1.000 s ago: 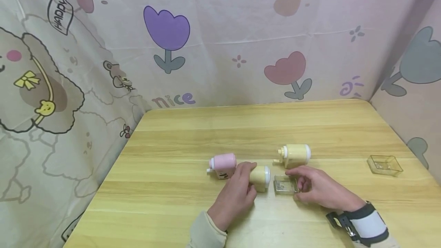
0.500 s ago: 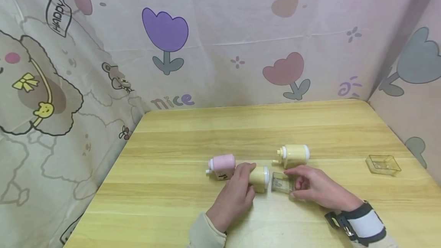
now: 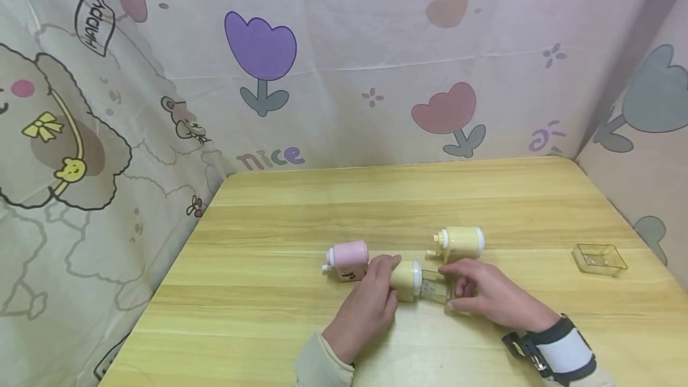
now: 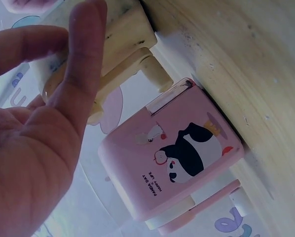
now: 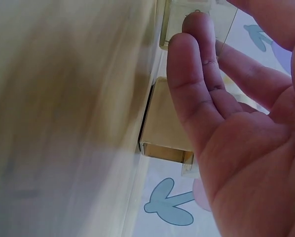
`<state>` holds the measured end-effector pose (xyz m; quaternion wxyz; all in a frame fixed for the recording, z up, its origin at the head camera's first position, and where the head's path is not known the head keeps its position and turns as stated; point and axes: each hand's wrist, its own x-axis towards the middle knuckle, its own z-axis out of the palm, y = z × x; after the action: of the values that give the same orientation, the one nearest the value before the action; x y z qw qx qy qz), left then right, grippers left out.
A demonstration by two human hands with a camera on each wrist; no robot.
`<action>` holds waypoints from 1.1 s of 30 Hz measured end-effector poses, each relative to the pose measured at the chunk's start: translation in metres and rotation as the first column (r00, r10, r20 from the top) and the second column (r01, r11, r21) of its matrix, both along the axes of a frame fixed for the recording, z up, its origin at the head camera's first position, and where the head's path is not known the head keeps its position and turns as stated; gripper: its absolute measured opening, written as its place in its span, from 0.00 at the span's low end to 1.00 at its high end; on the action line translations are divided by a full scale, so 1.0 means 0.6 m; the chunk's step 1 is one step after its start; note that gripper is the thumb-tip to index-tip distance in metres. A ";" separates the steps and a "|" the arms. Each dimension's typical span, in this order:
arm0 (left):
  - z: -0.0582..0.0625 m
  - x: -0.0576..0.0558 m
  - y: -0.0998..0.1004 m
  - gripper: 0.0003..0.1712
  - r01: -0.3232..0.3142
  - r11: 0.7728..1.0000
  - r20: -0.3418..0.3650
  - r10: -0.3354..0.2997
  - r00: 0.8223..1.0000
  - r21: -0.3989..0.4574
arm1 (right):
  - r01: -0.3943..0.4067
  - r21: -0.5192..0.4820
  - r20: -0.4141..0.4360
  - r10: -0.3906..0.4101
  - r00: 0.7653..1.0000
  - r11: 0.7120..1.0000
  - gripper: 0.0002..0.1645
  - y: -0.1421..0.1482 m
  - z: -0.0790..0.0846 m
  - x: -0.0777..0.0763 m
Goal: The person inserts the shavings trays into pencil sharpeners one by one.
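Note:
My left hand [image 3: 371,300] grips a yellow crank pencil sharpener [image 3: 404,284], holding it on the table. In the left wrist view its crank arm [image 4: 132,69] shows beyond the fingers. Between thumb and fingers, my right hand [image 3: 486,292] pinches a clear shavings drawer [image 3: 434,289], whose left end meets the sharpener's right end. The drawer also shows past the fingertips in the right wrist view. Just left of the gripped sharpener stands a pink one [image 3: 349,255] with a panda print. Behind the right hand is a second yellow sharpener [image 3: 463,241]; its drawer slot [image 5: 167,152] is open and bare.
Another clear yellowish drawer [image 3: 599,260] lies apart near the right edge of the wooden table [image 3: 258,291]. A printed cloth [image 3: 344,46] hangs behind the table and along both sides.
My right hand has moved left with the drawer, closing the gap to the gripped sharpener. The left hand and the other sharpeners stay where they were.

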<state>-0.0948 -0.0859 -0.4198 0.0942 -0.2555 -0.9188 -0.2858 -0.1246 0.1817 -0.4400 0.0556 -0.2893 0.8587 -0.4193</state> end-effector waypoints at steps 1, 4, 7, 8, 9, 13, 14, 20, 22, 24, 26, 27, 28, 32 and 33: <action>0.000 0.000 0.000 0.30 0.002 1.000 0.001 -0.002 1.000 0.001 | -0.001 0.001 -0.001 0.001 1.000 1.000 0.36 -0.001 0.000 0.000; 0.000 0.000 0.000 0.29 0.005 1.000 -0.002 -0.005 1.000 0.001 | -0.002 0.001 0.000 0.002 1.000 1.000 0.36 -0.003 0.000 0.000; 0.000 0.000 0.000 0.29 0.006 1.000 -0.009 -0.006 1.000 -0.001 | -0.004 0.003 0.002 0.004 1.000 1.000 0.37 -0.006 0.000 0.000; 0.000 0.000 0.000 0.29 0.006 1.000 -0.012 -0.006 1.000 -0.003 | -0.005 0.002 0.003 0.005 1.000 1.000 0.37 -0.007 0.000 0.000; 0.000 0.000 0.000 0.30 0.006 1.000 -0.013 -0.006 1.000 -0.005 | -0.008 0.003 0.004 0.008 1.000 1.000 0.37 -0.008 0.000 0.000; 0.001 0.000 0.000 0.30 0.007 1.000 -0.015 -0.007 1.000 -0.009 | -0.020 -0.001 0.008 0.020 1.000 1.000 0.37 -0.012 0.001 -0.002; 0.001 0.000 0.000 0.30 0.007 1.000 -0.015 -0.007 1.000 -0.009 | -0.022 0.000 0.009 0.022 1.000 1.000 0.37 -0.013 0.001 -0.003; 0.001 -0.001 -0.001 0.30 0.007 1.000 -0.031 -0.007 0.999 -0.010 | -0.037 0.000 0.003 0.037 0.999 0.999 0.37 -0.018 0.001 -0.006; 0.001 -0.001 -0.001 0.30 0.008 1.000 -0.032 -0.008 0.999 -0.011 | -0.038 -0.002 -0.001 0.038 0.999 0.999 0.37 -0.019 0.001 -0.006; 0.001 -0.001 -0.001 0.30 0.008 1.000 -0.031 -0.008 0.999 -0.012 | -0.039 -0.004 -0.001 0.039 0.999 0.999 0.37 -0.020 0.001 -0.007; 0.002 -0.001 -0.001 0.30 0.009 1.000 -0.033 -0.009 0.999 -0.012 | -0.041 -0.007 0.000 0.041 0.999 0.999 0.37 -0.021 0.000 -0.007; 0.002 0.000 -0.001 0.30 0.008 1.000 -0.034 -0.009 0.999 -0.012 | -0.042 -0.008 0.000 0.042 0.999 0.999 0.37 -0.022 0.000 -0.007; 0.001 0.000 -0.001 0.30 0.008 1.000 -0.034 -0.009 0.999 -0.012 | -0.044 -0.009 -0.002 0.044 0.999 0.999 0.37 -0.022 0.000 -0.007; 0.001 0.000 -0.001 0.30 0.008 1.000 -0.035 -0.008 0.999 -0.014 | -0.054 -0.010 -0.013 0.054 0.998 0.998 0.36 -0.023 -0.001 -0.008; 0.000 0.000 -0.001 0.30 0.007 1.000 -0.035 -0.008 0.999 -0.014 | -0.057 -0.008 -0.016 0.057 0.998 0.998 0.36 -0.023 -0.001 -0.008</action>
<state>-0.0946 -0.0864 -0.4196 0.1073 -0.2645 -0.9180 -0.2755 -0.1293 0.1678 -0.4408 0.0595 -0.3172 0.8488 -0.4188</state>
